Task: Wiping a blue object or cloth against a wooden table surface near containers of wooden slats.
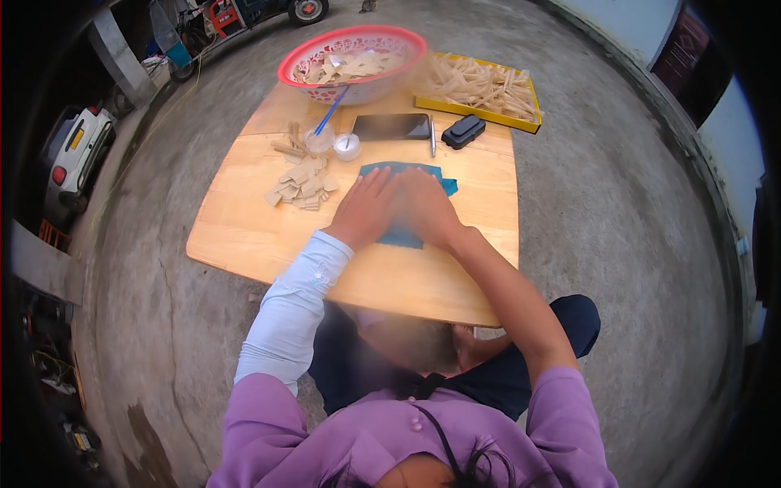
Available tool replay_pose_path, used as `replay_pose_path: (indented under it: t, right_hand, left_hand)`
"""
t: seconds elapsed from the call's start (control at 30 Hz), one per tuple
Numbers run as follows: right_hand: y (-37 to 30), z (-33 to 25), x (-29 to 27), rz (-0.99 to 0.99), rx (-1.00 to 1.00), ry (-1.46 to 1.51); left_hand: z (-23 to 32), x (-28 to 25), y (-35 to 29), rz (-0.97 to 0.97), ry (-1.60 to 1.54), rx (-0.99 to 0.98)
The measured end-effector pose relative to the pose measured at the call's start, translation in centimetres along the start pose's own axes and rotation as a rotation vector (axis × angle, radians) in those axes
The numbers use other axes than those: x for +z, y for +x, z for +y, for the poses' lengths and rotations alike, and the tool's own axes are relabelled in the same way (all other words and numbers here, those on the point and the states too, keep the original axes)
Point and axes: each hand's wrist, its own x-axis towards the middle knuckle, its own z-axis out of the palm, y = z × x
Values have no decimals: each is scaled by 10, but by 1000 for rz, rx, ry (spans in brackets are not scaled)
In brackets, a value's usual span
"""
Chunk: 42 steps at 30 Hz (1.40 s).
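Note:
A teal cloth (400,237) lies on the wooden table in front of me, mostly covered by my two hands. My left hand (364,210) rests on its left part, palm down, fingers stretched toward the far edge. Close beside it, my right hand (431,211) presses flat on the cloth, somewhat blurred along its inner side. Whatever may lie under the palms is hidden. Left of the cloth is a loose pile of small flat beige pieces (303,185). Beyond it stand a clear cup (318,140) with a blue stick (332,111) and a small white round container (346,147).
A red-rimmed basin (352,92) of beige pieces stands at the table's far end. Right of it, a yellow tray (476,115) holds many thin rolled pieces. A dark phone (392,127), a silver pen (433,138) and a black case (464,132) lie beyond the cloth.

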Motion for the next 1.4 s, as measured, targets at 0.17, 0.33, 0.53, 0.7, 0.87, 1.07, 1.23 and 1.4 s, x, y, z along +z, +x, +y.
replay_pose_path:
  t: [0.17, 0.33, 0.53, 0.7, 0.87, 1.07, 1.23, 1.4]
  right_hand:
    - [-25, -58, -27, -160, 40, 237]
    - [-53, -97, -49, -191, -93, 173]
    - [-48, -79, -37, -290, -40, 197]
    - [1, -54, -50, -315, 33, 174]
    - [37, -27, -57, -363, 15, 170]
    - [48, -8, -44, -309, 84, 138]
    - [58, -7, -45, -379, 162, 51]
    - [39, -37, -65, -528, 202, 106]
  left_hand:
    - [32, -26, -63, -4, 9, -48]
    - [62, -45, -118, -49, 22, -130]
    - [44, -43, -101, -44, -60, -58]
    - [6, -17, -42, 105, -117, 16]
    - [-5, -28, 20, -14, -220, -51]
    - [-24, 3, 51, -17, -242, -58]
    - [-24, 11, 65, -41, -26, -83]
    - [0, -19, 10, -27, -91, -13]
